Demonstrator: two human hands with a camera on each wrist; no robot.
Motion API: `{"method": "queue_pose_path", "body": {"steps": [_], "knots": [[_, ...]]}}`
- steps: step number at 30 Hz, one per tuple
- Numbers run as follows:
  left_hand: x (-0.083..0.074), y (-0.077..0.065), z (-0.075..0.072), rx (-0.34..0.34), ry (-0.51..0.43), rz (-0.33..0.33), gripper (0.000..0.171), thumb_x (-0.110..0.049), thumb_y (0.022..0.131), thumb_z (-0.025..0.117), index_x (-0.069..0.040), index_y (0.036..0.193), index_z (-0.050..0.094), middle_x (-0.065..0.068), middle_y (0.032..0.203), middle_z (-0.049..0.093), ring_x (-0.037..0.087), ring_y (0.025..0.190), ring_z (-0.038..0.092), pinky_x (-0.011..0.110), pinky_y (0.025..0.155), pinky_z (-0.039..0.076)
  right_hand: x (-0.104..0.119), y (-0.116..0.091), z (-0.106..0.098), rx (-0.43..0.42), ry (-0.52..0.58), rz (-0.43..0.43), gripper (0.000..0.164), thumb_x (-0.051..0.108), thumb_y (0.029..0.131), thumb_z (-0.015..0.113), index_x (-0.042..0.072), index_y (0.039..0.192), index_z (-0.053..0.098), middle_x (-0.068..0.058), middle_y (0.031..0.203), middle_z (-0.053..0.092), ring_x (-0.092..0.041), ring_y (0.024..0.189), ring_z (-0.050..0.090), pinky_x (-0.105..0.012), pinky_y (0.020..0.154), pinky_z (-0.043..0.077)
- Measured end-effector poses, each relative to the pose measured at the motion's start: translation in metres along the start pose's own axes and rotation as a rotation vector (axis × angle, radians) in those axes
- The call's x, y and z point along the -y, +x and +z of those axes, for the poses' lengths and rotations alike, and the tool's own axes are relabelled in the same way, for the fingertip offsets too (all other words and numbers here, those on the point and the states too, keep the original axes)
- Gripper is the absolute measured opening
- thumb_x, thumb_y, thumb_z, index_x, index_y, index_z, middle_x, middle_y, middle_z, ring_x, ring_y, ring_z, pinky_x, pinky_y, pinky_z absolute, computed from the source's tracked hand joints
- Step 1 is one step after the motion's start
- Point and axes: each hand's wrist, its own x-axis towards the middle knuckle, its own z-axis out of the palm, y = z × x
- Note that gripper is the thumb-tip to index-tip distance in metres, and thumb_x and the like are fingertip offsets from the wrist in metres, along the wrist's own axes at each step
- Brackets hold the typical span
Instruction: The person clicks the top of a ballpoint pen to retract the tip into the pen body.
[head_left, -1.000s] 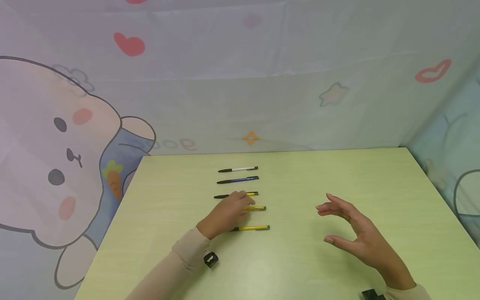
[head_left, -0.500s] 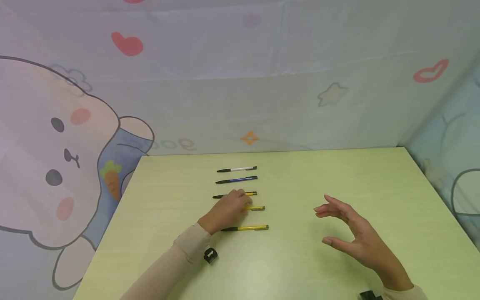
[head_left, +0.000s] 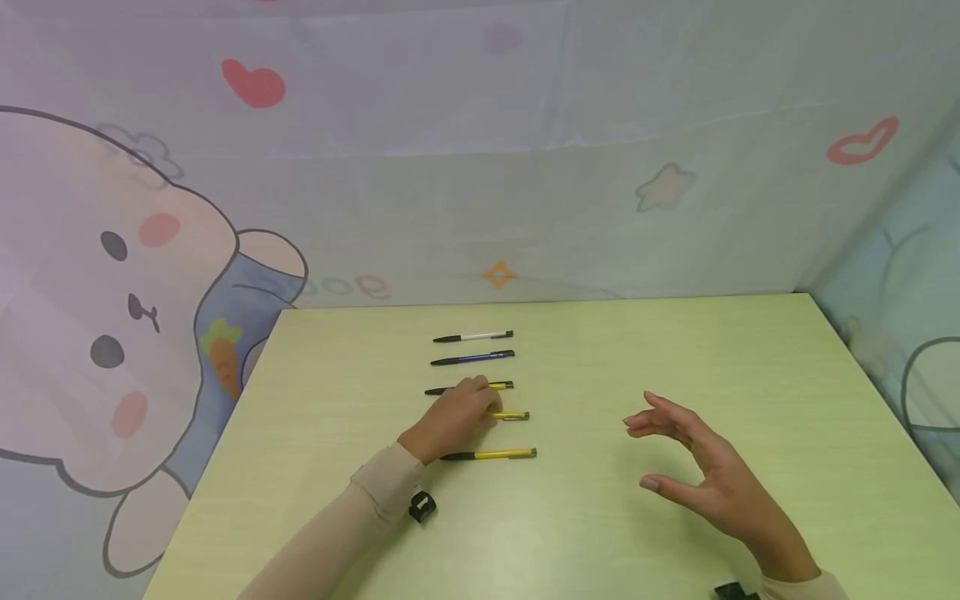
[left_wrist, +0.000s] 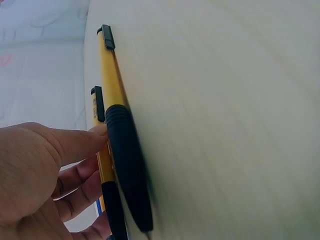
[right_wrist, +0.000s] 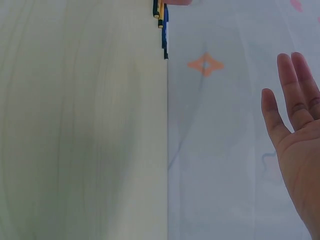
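My left hand [head_left: 453, 417] is over the middle of a row of pens, its thumb and fingers pinching a yellow pen [head_left: 513, 415] by the barrel. Nearer me lies another yellow pen [head_left: 506, 454] with a black grip, large in the left wrist view beside the thumb. Just beyond the hand is a third yellow pen [head_left: 439, 391], partly covered by the fingers. Behind it lie a blue pen [head_left: 474, 357] and a white pen [head_left: 476, 337], roughly parallel. My right hand [head_left: 708, 483] hovers at the right, fingers and thumb spread apart, holding nothing.
The pens lie on a pale yellow-green table [head_left: 585, 517], whose far edge meets a printed cloth [head_left: 585, 217] with a cartoon animal, hearts and a star. A small black device [head_left: 422, 506] sits at the left wrist.
My left hand has shifted slightly away from me, uncovering more of the nearest yellow pen's black grip. The right hand has barely moved, and the pens lie in the same row.
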Motion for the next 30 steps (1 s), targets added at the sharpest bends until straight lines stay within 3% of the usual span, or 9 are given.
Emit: {"method": "queue_pose_path", "body": {"steps": [5, 13, 18, 25, 30], "knots": [[0.0, 0.003, 0.002, 0.009, -0.006, -0.013, 0.011, -0.018, 0.095, 0.073, -0.013, 0.104, 0.072, -0.002, 0.098, 0.061, 0.015, 0.087, 0.054, 0.028, 0.073, 0.049, 0.001, -0.001, 0.0, -0.006, -0.004, 0.012, 0.093, -0.019, 0.072, 0.079, -0.02, 0.148, 0.026, -0.023, 0.132, 0.058, -0.023, 0.12, 0.06, -0.023, 0.111, 0.04], [0.0, 0.004, 0.006, 0.001, 0.066, 0.008, 0.006, -0.014, 0.099, 0.067, -0.011, 0.105, 0.069, 0.0, 0.099, 0.062, 0.015, 0.088, 0.057, 0.027, 0.072, 0.051, 0.001, -0.002, 0.001, -0.009, -0.013, 0.012, 0.093, -0.02, 0.072, 0.079, -0.02, 0.148, 0.026, -0.023, 0.131, 0.059, -0.023, 0.119, 0.06, -0.023, 0.111, 0.04], [-0.002, 0.001, -0.003, 0.005, 0.041, -0.021, 0.009, -0.014, 0.101, 0.065, -0.009, 0.107, 0.067, 0.002, 0.104, 0.065, 0.017, 0.093, 0.058, 0.03, 0.081, 0.053, 0.0, -0.003, -0.001, -0.009, -0.019, 0.005, 0.093, -0.019, 0.072, 0.08, -0.02, 0.148, 0.026, -0.022, 0.132, 0.059, -0.023, 0.119, 0.06, -0.023, 0.111, 0.041], [-0.006, -0.002, -0.019, -0.034, -0.042, -0.09, 0.009, -0.012, 0.101, 0.063, -0.011, 0.109, 0.067, 0.001, 0.106, 0.066, 0.016, 0.093, 0.056, 0.03, 0.082, 0.053, 0.003, 0.001, -0.002, -0.008, -0.021, -0.002, 0.091, -0.018, 0.073, 0.079, -0.02, 0.148, 0.026, -0.022, 0.133, 0.059, -0.022, 0.12, 0.06, -0.023, 0.11, 0.041], [-0.01, -0.006, -0.029, -0.078, -0.089, -0.088, 0.013, -0.005, 0.1, 0.063, -0.01, 0.112, 0.066, 0.002, 0.112, 0.067, 0.019, 0.1, 0.059, 0.033, 0.085, 0.054, 0.011, 0.008, -0.002, -0.014, -0.012, -0.013, 0.089, -0.018, 0.075, 0.078, -0.021, 0.147, 0.027, -0.021, 0.132, 0.059, -0.022, 0.119, 0.06, -0.023, 0.11, 0.041]]}}
